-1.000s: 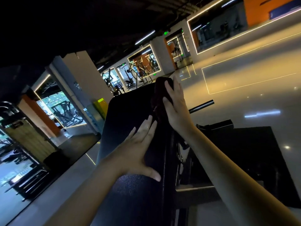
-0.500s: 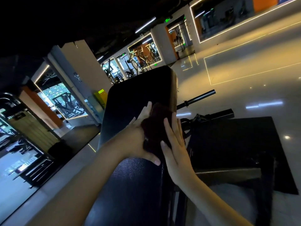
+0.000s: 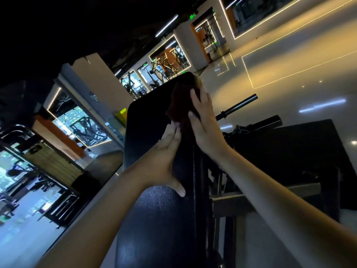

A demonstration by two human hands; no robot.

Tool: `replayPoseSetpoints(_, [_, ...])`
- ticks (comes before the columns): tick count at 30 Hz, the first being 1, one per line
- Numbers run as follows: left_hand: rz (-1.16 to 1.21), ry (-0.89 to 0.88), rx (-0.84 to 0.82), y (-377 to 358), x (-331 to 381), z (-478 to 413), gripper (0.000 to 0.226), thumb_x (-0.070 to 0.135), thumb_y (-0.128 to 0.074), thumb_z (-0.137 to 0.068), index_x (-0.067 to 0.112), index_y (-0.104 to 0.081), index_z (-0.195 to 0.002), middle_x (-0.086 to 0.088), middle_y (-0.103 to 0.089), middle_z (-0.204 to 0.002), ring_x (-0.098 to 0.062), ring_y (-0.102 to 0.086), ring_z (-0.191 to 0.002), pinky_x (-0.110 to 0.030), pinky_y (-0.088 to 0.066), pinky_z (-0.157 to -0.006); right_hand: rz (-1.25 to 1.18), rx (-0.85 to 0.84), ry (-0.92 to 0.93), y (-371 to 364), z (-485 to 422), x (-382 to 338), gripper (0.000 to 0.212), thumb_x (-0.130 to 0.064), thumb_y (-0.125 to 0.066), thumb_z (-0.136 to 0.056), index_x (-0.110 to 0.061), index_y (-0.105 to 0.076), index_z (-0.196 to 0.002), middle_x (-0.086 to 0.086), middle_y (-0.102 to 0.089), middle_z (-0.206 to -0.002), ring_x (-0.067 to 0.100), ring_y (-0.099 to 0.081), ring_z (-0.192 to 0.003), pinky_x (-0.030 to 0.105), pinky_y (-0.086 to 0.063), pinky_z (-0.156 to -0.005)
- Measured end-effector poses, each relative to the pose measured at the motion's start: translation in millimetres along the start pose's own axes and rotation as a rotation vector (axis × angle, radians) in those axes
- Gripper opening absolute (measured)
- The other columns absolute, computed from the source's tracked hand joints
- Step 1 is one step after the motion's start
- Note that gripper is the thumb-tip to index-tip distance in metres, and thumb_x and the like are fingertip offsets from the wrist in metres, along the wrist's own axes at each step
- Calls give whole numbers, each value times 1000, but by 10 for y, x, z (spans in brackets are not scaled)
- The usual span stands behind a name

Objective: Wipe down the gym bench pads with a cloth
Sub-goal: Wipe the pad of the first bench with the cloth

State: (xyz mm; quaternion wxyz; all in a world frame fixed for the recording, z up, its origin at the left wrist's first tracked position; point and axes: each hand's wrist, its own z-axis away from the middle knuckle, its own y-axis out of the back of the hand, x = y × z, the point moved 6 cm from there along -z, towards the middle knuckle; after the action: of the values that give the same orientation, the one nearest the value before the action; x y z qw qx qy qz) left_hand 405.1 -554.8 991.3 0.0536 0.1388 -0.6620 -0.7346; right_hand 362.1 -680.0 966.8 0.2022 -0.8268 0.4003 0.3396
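A long black bench pad runs away from me up the middle of the view, tilted. A dark reddish-brown cloth lies bunched on the pad's right side near its far end. My right hand presses flat on the cloth, fingers together and pointing up the pad. My left hand rests flat on the pad just below the cloth, fingers extended, its fingertips at the cloth's lower edge.
The bench's metal frame and a black floor mat lie to the right. A black bar sticks out beyond the mat. Glossy floor with lit lines spreads right; gym machines and pillars stand at left and far back.
My right hand has slid the cloth from the pad's middle up toward the far end. My left hand stays flat on the pad. The view has tilted slightly.
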Motion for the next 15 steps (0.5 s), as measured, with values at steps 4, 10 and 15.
replayPoseSetpoints(4, [21, -6, 1, -23, -16, -25, 165, 49, -93, -42, 21, 32, -145, 7, 48, -146, -8, 35, -139, -28, 5, -118, -8, 54, -22, 75, -387, 19, 57, -31, -30, -100, -17, -16, -153, 5, 0, -162, 21, 8, -149, 42, 1, -121])
replayPoseSetpoints(10, [33, -4, 41, -14, -39, -53, 160, 44, -95, -36, 22, 16, -148, 12, 22, -154, -3, 21, -143, -23, -1, -120, -29, 6, 7, -17, 239, -37, 57, -28, -32, -101, -23, -12, -154, -7, 5, -162, 9, 10, -148, 15, 6, -117])
replayPoseSetpoints(15, [226, 21, 60, -19, -111, -39, 152, 49, -93, -40, 57, 22, -140, 3, 23, -159, -20, 11, -149, -39, -9, -122, -64, -123, 8, -178, 1257, -70, 60, -30, -30, -101, -32, -1, -154, -15, 13, -161, 12, 11, -148, 27, 1, -119])
